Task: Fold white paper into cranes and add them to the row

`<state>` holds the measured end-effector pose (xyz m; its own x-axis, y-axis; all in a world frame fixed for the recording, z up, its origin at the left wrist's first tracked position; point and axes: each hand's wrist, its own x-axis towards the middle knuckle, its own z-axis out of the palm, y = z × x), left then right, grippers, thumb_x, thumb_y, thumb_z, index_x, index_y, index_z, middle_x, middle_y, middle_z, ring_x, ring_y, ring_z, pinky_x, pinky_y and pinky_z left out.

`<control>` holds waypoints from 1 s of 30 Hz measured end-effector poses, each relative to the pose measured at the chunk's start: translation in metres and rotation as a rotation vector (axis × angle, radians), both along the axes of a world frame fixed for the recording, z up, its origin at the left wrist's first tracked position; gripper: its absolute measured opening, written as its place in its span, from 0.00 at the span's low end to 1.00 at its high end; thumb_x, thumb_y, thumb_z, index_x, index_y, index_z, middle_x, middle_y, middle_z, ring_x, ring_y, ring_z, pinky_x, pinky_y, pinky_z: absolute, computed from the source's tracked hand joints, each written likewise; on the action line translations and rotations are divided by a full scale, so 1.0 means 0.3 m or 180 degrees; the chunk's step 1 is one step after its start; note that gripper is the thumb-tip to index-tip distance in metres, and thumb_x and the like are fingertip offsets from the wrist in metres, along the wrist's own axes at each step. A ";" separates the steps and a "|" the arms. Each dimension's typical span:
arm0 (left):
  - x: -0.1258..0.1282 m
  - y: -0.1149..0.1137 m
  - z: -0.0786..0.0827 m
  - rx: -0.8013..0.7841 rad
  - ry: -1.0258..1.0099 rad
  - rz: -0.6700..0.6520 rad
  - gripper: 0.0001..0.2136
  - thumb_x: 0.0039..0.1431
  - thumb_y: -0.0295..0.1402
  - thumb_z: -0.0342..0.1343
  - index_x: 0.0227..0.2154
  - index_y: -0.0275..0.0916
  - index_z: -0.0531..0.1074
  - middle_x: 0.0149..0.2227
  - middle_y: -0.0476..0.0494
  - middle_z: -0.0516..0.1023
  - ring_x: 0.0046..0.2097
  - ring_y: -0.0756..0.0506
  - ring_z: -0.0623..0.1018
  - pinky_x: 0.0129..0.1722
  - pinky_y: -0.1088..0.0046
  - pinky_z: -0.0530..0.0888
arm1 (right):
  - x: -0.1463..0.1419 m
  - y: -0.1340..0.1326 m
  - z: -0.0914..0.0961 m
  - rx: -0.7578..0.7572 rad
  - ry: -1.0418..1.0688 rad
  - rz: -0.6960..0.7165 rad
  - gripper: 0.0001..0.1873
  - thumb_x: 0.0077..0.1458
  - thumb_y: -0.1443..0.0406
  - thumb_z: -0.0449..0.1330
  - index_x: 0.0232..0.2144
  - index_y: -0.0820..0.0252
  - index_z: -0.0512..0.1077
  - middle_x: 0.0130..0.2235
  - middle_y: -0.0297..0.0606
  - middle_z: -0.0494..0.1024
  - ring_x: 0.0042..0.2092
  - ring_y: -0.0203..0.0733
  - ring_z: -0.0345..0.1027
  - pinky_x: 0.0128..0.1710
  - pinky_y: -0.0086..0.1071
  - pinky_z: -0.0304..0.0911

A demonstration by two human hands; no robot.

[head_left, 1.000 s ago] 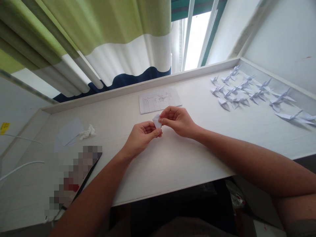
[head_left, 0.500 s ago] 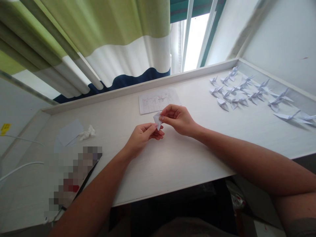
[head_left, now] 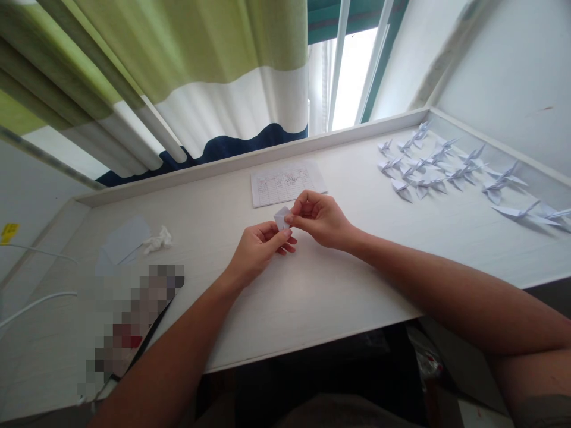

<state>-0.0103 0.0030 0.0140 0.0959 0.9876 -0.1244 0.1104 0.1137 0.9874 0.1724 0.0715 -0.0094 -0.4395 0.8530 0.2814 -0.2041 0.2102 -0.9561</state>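
Between my two hands, above the middle of the white table (head_left: 312,285), is a small folded piece of white paper (head_left: 281,217). My left hand (head_left: 261,246) grips its lower part, thumb on top and fingers underneath. On its right edge, the thumb and index finger of my right hand (head_left: 319,217) pinch the paper. Part of the folds is hidden behind my fingertips. Just beyond my hands lies a pad of paper (head_left: 285,185) with a printed table and handwriting on it.
Several folded paper cranes (head_left: 430,169) stand at the right of the table. At the left lie white paper sheets (head_left: 125,238), a crumpled tissue (head_left: 158,239) and a blurred-out object (head_left: 138,327). White cables (head_left: 40,303) run in from the left edge. A raised rim (head_left: 223,166) borders the back.
The folded paper has tilted and shifted slightly left, and less of its pointed lower end shows. My left thumb has moved further over it. Both hands keep their hold.
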 end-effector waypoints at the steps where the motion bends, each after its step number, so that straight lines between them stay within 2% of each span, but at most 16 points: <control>1: 0.003 -0.001 -0.001 0.0067 0.0020 0.0032 0.17 0.58 0.48 0.71 0.33 0.37 0.82 0.34 0.39 0.87 0.34 0.43 0.85 0.37 0.67 0.79 | 0.000 -0.001 0.001 0.0014 -0.0013 -0.0013 0.24 0.51 0.52 0.79 0.32 0.56 0.70 0.28 0.30 0.76 0.31 0.38 0.72 0.33 0.35 0.70; 7: 0.007 0.002 -0.017 0.0352 -0.0044 0.0153 0.20 0.58 0.51 0.71 0.31 0.37 0.82 0.30 0.41 0.86 0.31 0.44 0.84 0.38 0.65 0.81 | -0.003 -0.008 0.005 0.0027 0.0064 0.0052 0.23 0.53 0.52 0.78 0.32 0.55 0.69 0.29 0.31 0.78 0.32 0.39 0.74 0.36 0.37 0.72; 11: 0.004 0.006 -0.019 0.0349 -0.0072 0.0216 0.19 0.58 0.51 0.72 0.31 0.36 0.82 0.29 0.42 0.85 0.31 0.44 0.84 0.38 0.65 0.81 | -0.003 -0.011 0.010 0.0063 0.0112 0.0205 0.19 0.59 0.52 0.73 0.35 0.56 0.70 0.30 0.33 0.81 0.33 0.40 0.77 0.37 0.38 0.73; 17: 0.001 0.008 -0.016 0.0321 -0.0165 0.0262 0.18 0.57 0.48 0.72 0.28 0.37 0.81 0.27 0.43 0.84 0.29 0.46 0.82 0.35 0.67 0.80 | 0.008 -0.003 0.019 0.0012 0.0028 0.0312 0.09 0.62 0.63 0.67 0.42 0.56 0.71 0.31 0.32 0.84 0.36 0.41 0.80 0.44 0.40 0.76; 22: -0.008 0.010 -0.018 0.0368 -0.0289 0.0356 0.15 0.58 0.45 0.72 0.28 0.37 0.81 0.27 0.45 0.83 0.29 0.47 0.82 0.35 0.69 0.79 | 0.015 0.006 0.027 -0.0220 0.0112 0.0346 0.09 0.59 0.68 0.63 0.43 0.57 0.73 0.35 0.35 0.86 0.39 0.41 0.82 0.47 0.41 0.78; 26: -0.012 0.010 -0.019 0.0327 -0.0295 0.0297 0.15 0.58 0.45 0.72 0.29 0.37 0.82 0.28 0.44 0.84 0.30 0.47 0.82 0.36 0.68 0.79 | 0.011 0.004 0.030 -0.0266 0.0023 0.0235 0.08 0.58 0.63 0.68 0.40 0.58 0.77 0.33 0.36 0.86 0.37 0.41 0.81 0.45 0.39 0.78; 30: -0.008 0.011 -0.022 0.0268 -0.0216 0.0202 0.16 0.59 0.47 0.72 0.32 0.36 0.84 0.29 0.42 0.85 0.30 0.46 0.82 0.35 0.69 0.78 | 0.003 -0.002 0.028 -0.0223 -0.0190 0.0267 0.18 0.58 0.52 0.72 0.32 0.61 0.78 0.30 0.38 0.84 0.34 0.40 0.79 0.41 0.37 0.77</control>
<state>-0.0128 0.0063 0.0073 0.0382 0.9986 -0.0361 0.0381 0.0347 0.9987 0.1733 0.0709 -0.0009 -0.5244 0.8292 0.1936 -0.1605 0.1270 -0.9788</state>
